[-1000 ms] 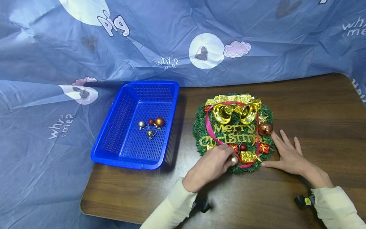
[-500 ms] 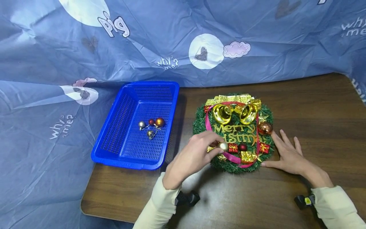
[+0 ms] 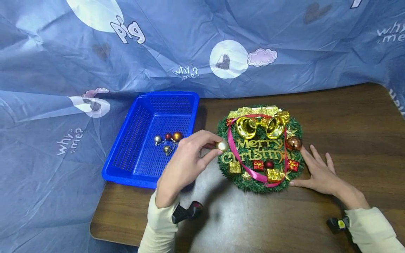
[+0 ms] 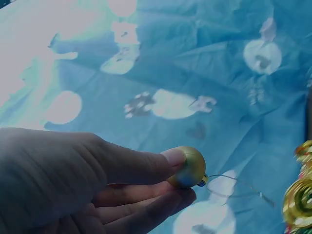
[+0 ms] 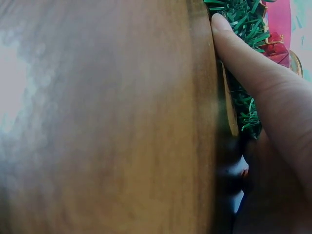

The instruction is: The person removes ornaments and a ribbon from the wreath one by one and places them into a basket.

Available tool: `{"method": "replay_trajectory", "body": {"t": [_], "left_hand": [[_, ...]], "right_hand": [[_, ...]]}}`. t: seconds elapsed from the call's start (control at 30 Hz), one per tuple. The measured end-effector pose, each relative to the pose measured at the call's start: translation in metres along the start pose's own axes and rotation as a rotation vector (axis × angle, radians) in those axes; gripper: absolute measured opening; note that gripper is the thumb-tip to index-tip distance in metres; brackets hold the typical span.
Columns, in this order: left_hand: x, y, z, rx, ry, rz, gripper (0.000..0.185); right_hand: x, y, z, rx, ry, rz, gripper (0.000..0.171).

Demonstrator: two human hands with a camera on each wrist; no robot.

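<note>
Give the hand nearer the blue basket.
Left. The left hand, holding a gold ball, partly covers the blue basket in the head view; the right hand is farther, at the right edge of the wreath.

Downward head view; close wrist views, left toward backdrop, right across table (wreath shared with head)

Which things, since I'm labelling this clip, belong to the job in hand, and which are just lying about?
Part of the job, it seems:
gold bauble, pinched by the left hand
wreath, with the right hand at its edge
blue basket, probably, with the small baubles in it

Just there:
wooden table underneath
printed blue sheet behind
</note>
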State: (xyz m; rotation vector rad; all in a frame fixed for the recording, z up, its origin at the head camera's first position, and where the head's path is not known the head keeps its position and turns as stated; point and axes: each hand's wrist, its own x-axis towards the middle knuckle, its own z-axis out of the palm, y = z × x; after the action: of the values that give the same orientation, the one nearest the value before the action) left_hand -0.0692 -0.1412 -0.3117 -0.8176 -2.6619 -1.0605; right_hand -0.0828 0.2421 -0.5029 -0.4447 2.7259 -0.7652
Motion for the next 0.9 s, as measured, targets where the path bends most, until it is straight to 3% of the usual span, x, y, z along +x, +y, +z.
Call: {"method": "replay_trajectory", "body": {"t": [0.27,0.47,0.7,0.9], "left_hand": [[-0.004,-0.024,-0.040,-0.007,0.145,-0.103,0.019],[-0.005,-0.057,-0.064,0.103,0.203,-0.252,0.017],[0.001,-0.100,-0.071,0.198,0.149,-0.398,0.019],[0.001,-0.136,-0.066,0.255,0.011,-0.461,0.019]], "right_hand": [[0.001,-0.001,-0.001,-0.004,-0.012,-0.001,0.122],[0.001,-0.001,-0.002,0.003,-0.018,0.000,0.122],[0.001,0.000,-0.003,-0.006,0.007,-0.013,0.122],[-0.001,0.000,0.000,-0.007,0.014,-0.022,0.121]]}}
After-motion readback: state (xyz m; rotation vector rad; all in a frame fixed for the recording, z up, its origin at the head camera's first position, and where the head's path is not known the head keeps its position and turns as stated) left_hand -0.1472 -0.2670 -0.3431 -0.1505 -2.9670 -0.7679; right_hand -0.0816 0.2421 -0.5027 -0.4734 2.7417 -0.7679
